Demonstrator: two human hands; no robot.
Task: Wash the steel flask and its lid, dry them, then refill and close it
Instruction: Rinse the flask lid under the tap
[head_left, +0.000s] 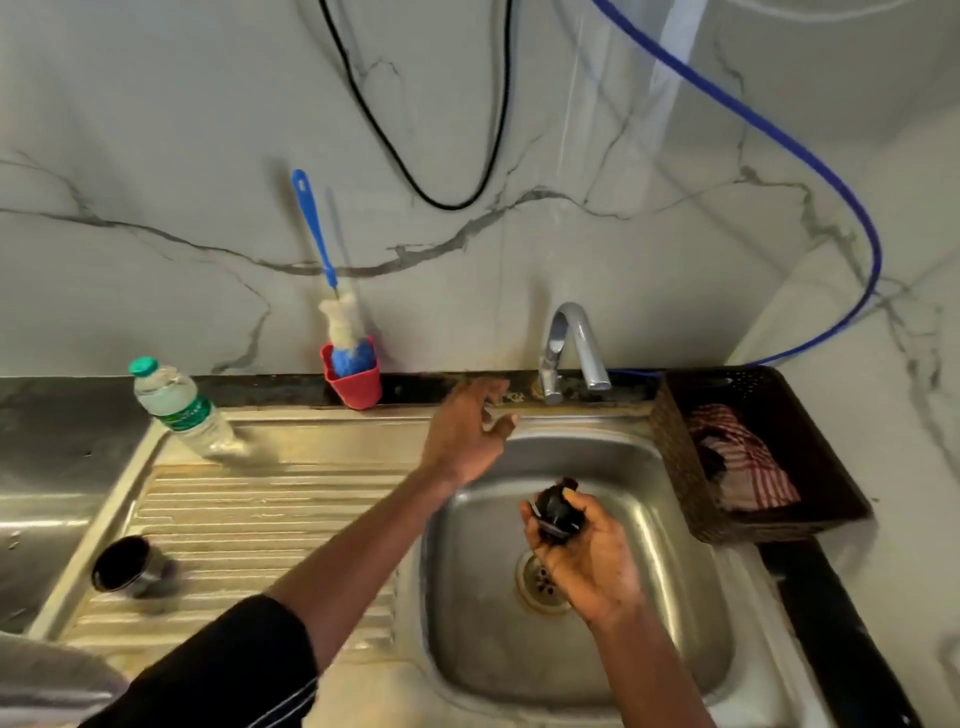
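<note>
My right hand (587, 556) holds the black flask lid (556, 512) over the steel sink basin (649, 597), above the drain (540, 577). My left hand (470, 431) hovers with spread fingers over the basin's back left rim, left of the chrome tap (569, 353), and holds nothing. The steel flask (132, 566) lies on its side on the ribbed drainboard (260, 509) at the left, its dark mouth facing the camera. No water runs from the tap.
A red cup (356, 384) with a blue-handled bottle brush (324, 260) stands at the wall. A plastic water bottle (179, 408) stands on the drainboard's back left corner. A dark basket (675, 467) holding a red striped cloth (737, 457) sits right of the sink.
</note>
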